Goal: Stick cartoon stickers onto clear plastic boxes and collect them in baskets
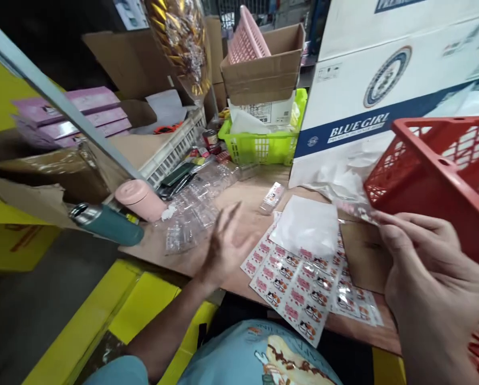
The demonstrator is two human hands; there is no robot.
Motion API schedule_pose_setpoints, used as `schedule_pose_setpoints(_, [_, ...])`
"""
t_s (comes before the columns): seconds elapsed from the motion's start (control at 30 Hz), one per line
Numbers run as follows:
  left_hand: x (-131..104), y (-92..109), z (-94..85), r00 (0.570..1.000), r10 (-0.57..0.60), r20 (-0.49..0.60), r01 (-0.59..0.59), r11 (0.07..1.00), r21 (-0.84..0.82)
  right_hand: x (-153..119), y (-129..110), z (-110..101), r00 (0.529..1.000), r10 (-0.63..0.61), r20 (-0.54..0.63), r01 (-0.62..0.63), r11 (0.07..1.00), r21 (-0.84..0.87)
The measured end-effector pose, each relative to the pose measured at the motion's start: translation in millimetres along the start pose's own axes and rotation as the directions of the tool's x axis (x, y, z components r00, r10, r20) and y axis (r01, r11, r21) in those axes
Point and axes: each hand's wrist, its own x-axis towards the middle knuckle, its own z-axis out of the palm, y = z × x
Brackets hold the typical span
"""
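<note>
Fingers spread and slightly blurred, my left hand [224, 248] is held over the wooden table between the clear plastic packaging and the sticker sheets, holding nothing. My right hand [427, 262] pinches a small pink printed sticker strip [354, 210] between thumb and fingers, in front of the red basket. Printed sticker sheets [290, 289] with cats and pink figures lie at the table's front edge, partly under a white paper [306, 224]. A small clear box with a cat label [272, 198] lies behind them. Brown cardboard [365, 254] is beside the sheets.
Clear plastic packaging [195, 214] covers the table's left part, near a pink container [139, 199] and a teal bottle [108, 223]. A green basket [261, 147] stands behind. A red basket [435, 171] and a large white carton [344, 101] stand at the right.
</note>
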Motion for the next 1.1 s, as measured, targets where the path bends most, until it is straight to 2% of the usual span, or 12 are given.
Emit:
schedule_pose_setpoints(0.07, [3,-19,-28.7,0.996,0.074,-0.056,-0.053,0.95,0.308,-7,3,25,0.977,0.048,0.206,-0.063,0.996,0.066])
schedule_pose_setpoints(0.13, [4,-37,-48.9,0.996,0.092,0.0,-0.08,0.862,0.501,-12,7,67,0.889,-0.021,0.456,-0.037,0.992,0.118])
schedule_pose_setpoints(0.23, [3,-59,-60.2,0.987,0.09,0.131,-0.152,0.78,0.607,-9,14,147,0.703,-0.268,0.659,0.159,0.962,0.223])
schedule_pose_setpoints(0.3, [0,-69,-60.7,0.971,0.12,0.206,-0.223,0.759,0.611,0,18,196,0.511,-0.436,0.741,0.286,0.899,0.331])
schedule_pose_setpoints(0.37, [-4,-77,-61.0,0.956,0.16,0.248,-0.281,0.749,0.601,9,22,232,0.336,-0.478,0.812,0.312,0.869,0.383])
schedule_pose_setpoints(0.43, [-7,-84,-62.5,0.951,0.188,0.247,-0.3,0.756,0.582,15,29,252,0.255,-0.465,0.848,0.293,0.873,0.39])
schedule_pose_setpoints(0.6, [-13,-97,-63.9,0.949,0.224,0.221,-0.311,0.776,0.549,11,56,261,0.345,-0.459,0.819,0.173,0.889,0.425])
schedule_pose_setpoints(0.73, [-15,-96,-65.4,0.957,0.218,0.19,-0.283,0.839,0.464,8,67,245,0.399,-0.459,0.794,0.096,0.882,0.462])
schedule_pose_setpoints(0.9, [-1,-62,-57.0,0.998,-0.062,-0.002,0.062,0.998,-0.007,18,46,184,0.461,-0.426,0.779,0.139,0.901,0.41])
schedule_pose_setpoints(0.97, [11,-45,-41.5,0.952,-0.251,0.177,0.297,0.899,-0.321,23,31,156,0.433,-0.419,0.798,0.213,0.908,0.362])
schedule_pose_setpoints(1.03, [21,-33,-20.8,0.85,-0.303,0.431,0.514,0.657,-0.552,27,19,130,0.41,-0.391,0.824,0.288,0.913,0.29])
schedule_pose_setpoints(1.1, [26,-24,-0.1,0.779,-0.29,0.555,0.626,0.395,-0.672,26,10,102,0.47,-0.337,0.816,0.289,0.932,0.219])
